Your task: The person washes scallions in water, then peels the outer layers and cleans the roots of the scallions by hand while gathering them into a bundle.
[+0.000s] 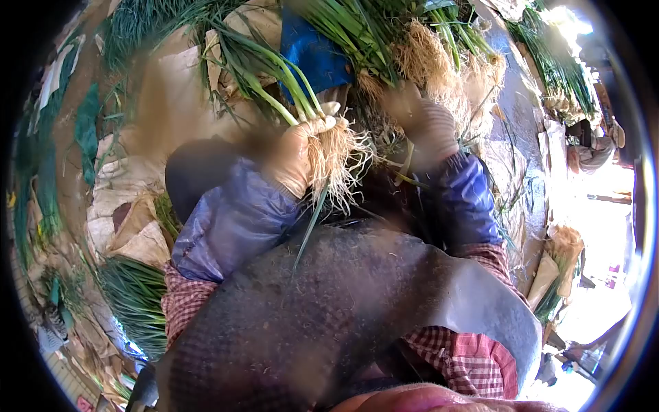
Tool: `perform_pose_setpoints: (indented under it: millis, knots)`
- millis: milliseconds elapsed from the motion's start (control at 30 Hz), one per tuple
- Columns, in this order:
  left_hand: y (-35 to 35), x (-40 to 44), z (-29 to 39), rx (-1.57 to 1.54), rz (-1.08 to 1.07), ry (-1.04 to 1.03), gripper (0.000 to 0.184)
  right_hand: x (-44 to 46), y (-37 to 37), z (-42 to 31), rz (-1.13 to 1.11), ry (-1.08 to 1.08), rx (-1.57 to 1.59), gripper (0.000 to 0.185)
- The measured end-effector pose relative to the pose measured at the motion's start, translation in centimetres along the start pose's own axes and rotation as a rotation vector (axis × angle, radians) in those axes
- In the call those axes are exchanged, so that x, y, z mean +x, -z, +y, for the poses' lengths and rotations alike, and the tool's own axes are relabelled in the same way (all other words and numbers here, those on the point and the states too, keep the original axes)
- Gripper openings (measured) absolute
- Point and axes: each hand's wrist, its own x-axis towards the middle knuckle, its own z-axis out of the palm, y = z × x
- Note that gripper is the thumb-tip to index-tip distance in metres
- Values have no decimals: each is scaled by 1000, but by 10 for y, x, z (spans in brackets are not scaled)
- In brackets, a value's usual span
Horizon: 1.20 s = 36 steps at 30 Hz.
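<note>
Scallions (296, 101) | clasped in left fingers (311, 128) | roots (338, 159) hanging beside them

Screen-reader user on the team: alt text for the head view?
Left hand grips a few green onions near their white bases, roots dangling; right hand is beside a rooty pile. Dark apron covers the lap, more bundles around.

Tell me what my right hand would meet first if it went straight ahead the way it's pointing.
Your right hand would probably meet the roots of the heaped green onions just beyond the fingers. Blur hides the fingertips and depth is unclear, so they may already touch.
</note>
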Motion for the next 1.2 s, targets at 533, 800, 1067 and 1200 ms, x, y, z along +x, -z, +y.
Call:
perform_pose_setpoints:
  millis: [533,800,1067,1200]
  knots:
    - [-2,-4,-6,25,-199,-3,35,17,3,20,-123,-107,-45,33]
    - [7,2,-10,-5,-141,14,37,13,7,-17,-452,-6,-99,40]
    - [4,-6,-6,-59,-121,34,37,54,26,-8,-389,-440,-131,30]
    - [4,-10,-6,-69,-131,37,34,54,12,14,-565,-335,-18,31]
